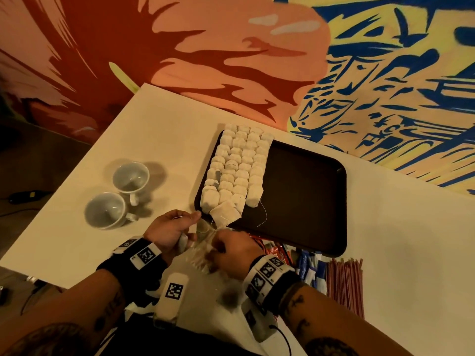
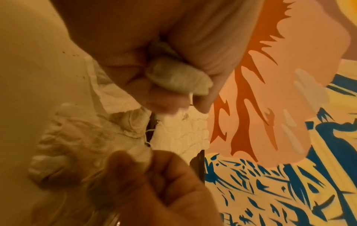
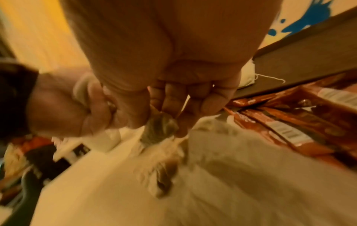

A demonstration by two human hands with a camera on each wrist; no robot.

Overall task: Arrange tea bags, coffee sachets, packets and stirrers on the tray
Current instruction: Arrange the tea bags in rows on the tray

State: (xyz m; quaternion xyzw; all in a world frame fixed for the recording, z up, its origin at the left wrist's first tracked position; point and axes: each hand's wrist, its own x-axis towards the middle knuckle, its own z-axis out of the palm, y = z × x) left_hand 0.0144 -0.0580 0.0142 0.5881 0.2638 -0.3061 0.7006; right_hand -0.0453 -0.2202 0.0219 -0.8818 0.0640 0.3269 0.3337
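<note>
Pale tea bags (image 1: 235, 165) lay in overlapping rows on the dark tray (image 1: 308, 186); one crumpled bag (image 2: 179, 76) sat inside the left hand's (image 1: 169, 231) grip.

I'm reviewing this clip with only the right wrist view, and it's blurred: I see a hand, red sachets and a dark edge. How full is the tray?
Observer: In the head view, overlapping rows of tea bags cover the left part of the dark tray. The rest of it is bare.
Operator: Right. What is the left hand doing? I can barely make it out.
Observer: The left hand grips a tea bag in its curled fingers. This is plain in the left wrist view.
</note>
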